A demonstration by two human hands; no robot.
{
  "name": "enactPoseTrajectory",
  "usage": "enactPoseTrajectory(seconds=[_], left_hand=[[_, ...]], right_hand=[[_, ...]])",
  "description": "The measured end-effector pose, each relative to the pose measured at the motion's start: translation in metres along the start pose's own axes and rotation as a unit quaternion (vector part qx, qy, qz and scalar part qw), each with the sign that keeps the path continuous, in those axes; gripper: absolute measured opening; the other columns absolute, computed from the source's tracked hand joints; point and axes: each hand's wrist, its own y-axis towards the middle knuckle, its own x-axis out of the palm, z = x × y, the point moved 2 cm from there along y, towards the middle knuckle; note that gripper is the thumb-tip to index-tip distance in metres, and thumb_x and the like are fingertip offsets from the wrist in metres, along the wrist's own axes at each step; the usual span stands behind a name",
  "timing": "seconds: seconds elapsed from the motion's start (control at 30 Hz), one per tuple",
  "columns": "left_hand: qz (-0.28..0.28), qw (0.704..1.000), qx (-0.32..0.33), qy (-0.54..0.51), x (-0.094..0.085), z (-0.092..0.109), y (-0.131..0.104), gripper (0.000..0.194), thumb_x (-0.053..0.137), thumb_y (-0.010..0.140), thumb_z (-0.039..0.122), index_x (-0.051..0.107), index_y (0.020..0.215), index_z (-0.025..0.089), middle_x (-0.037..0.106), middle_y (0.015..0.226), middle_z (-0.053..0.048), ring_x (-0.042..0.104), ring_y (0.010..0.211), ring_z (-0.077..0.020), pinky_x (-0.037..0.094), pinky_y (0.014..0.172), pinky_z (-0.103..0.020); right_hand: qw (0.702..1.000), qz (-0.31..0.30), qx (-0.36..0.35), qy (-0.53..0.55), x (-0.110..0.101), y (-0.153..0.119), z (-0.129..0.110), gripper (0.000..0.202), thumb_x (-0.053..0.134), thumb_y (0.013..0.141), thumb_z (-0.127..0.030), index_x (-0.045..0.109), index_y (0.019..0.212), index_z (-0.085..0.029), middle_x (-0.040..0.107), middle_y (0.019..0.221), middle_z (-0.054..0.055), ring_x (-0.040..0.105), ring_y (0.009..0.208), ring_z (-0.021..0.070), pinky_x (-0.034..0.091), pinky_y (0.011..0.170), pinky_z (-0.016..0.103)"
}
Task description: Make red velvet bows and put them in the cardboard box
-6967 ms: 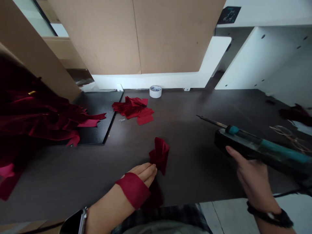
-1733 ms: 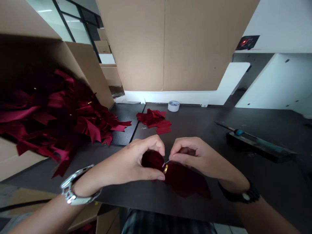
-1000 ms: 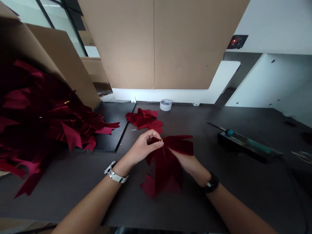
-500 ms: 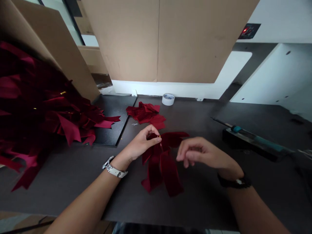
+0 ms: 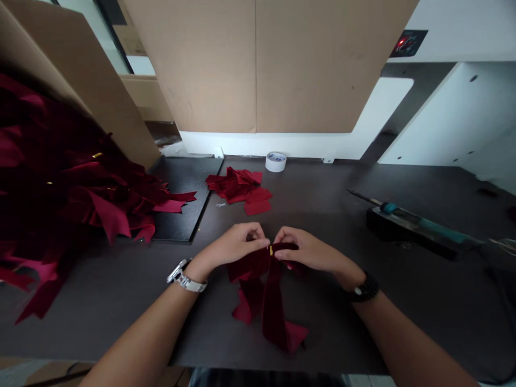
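Note:
A dark red ribbon bow hangs between my two hands over the dark table, its tails spreading toward the front edge. My left hand pinches the bow's upper left side between thumb and fingers. On the other side, my right hand is closed on the bow's upper right part. A small gold tie shows at the bow's middle, between the fingertips. Beyond the hands lies a loose pile of short red ribbon pieces.
A large heap of red ribbon bows spills from a cardboard box at left, partly onto a black board. A tape roll stands at the back. At right, a soldering-iron-like tool rests on a black block.
My right hand has moved left and closed on the bow. The bow has turned, its tails have shifted, and the gold tie now shows between both hands.

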Motion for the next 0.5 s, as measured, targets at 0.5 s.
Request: enactPoseTrajectory(seconds=[0.5], left_hand=[[0.188,0.904,0.028,0.383,-0.018,-0.020,0.012,0.009,0.056,0.085,0.014,0.064,0.083,0.016,0.069,0.086,-0.008,0.062,0.087,-0.0254,0.044,0.078,-0.037]], right_hand=[[0.915,0.242,-0.184,-0.265,-0.004,0.003,-0.004,0.008,0.058,0.091,-0.019,0.061,0.084,-0.019,0.063,0.089,0.003,0.054,0.088,0.0186,0.040,0.083,0.033]])
